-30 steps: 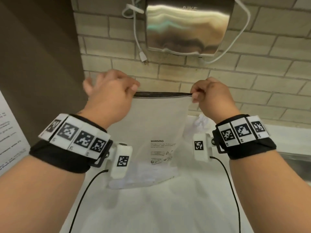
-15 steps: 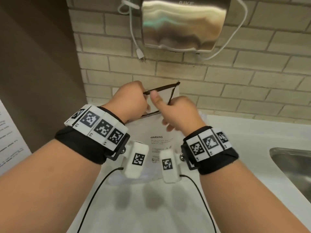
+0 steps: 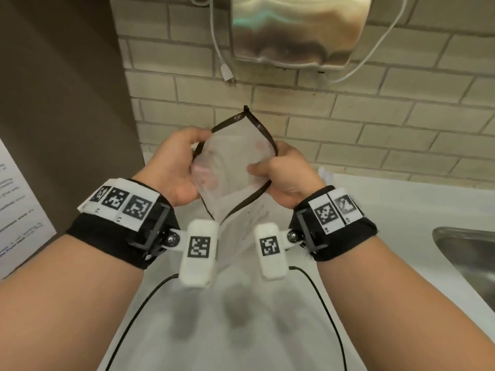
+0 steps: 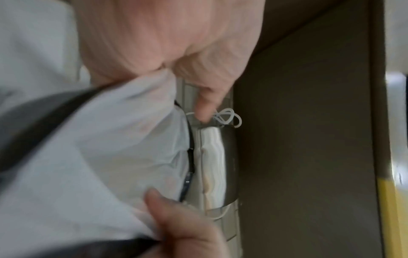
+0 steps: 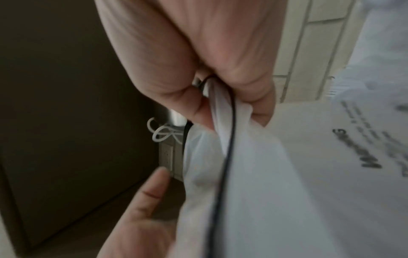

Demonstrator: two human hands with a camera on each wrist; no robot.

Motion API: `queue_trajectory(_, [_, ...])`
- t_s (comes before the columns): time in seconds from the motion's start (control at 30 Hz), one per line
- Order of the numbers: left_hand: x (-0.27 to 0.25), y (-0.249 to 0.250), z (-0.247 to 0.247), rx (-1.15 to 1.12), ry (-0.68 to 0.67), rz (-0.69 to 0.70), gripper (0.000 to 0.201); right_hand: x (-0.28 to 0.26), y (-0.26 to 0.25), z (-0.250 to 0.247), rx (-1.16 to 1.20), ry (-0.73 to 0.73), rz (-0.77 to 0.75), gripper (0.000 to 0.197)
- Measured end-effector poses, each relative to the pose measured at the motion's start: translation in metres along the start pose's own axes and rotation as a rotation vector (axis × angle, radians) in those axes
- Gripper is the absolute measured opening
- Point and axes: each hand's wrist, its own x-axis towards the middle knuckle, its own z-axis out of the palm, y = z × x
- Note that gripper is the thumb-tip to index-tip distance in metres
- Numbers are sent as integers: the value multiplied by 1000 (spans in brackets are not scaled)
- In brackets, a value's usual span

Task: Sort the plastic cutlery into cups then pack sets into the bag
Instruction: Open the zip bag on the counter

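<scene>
- So, the bag [image 3: 235, 167] was stretched flat between both hands a second ago, and now its dark-rimmed mouth is pulled open into a diamond, ready for loading I'd say.
- My left hand [image 3: 176, 167] pinches the near-left rim, thumb on one side of the film and fingers on the other.
- My right hand [image 3: 289, 172] pinches the right rim the same way.
- It hangs between my hands above the white counter [image 3: 241, 330].
- Wrist views are blurry, so I can't tell if any cutlery is inside yet.
</scene>
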Motion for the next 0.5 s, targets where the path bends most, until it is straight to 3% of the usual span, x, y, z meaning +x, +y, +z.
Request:
queue_trajectory(0.07, [2,-12,-5,466,49,20,48,0,-1,-4,30,16,-51,68])
queue_trajectory(0.13, [6,-25,-9,870,230,109,29,-4,-1,-8,29,-53,-148,79])
queue_trajectory(0.17, [9,-30,-12,925,274,101,21,-7,0,-10,-29,-89,-211,81])
queue_trajectory(0.23, [12,-34,-16,810,273,18,17,-12,7,-13,-241,-115,-286,65])
queue_trajectory(0.33, [14,-39,-23,276,163,-60,12,-13,22,-18,-696,-28,-238,25])
queue_trajectory(0.37, [16,-42,-24,123,138,-67,12,-14,28,-20,-832,-26,-178,25])
queue_trajectory(0.43, [17,-49,-25,-81,96,-85,21,-13,40,-25,-1037,-100,-21,56])
queue_trajectory(0.5, [15,-57,-28,-217,8,-104,34,-14,48,-27,-1057,-174,103,84])
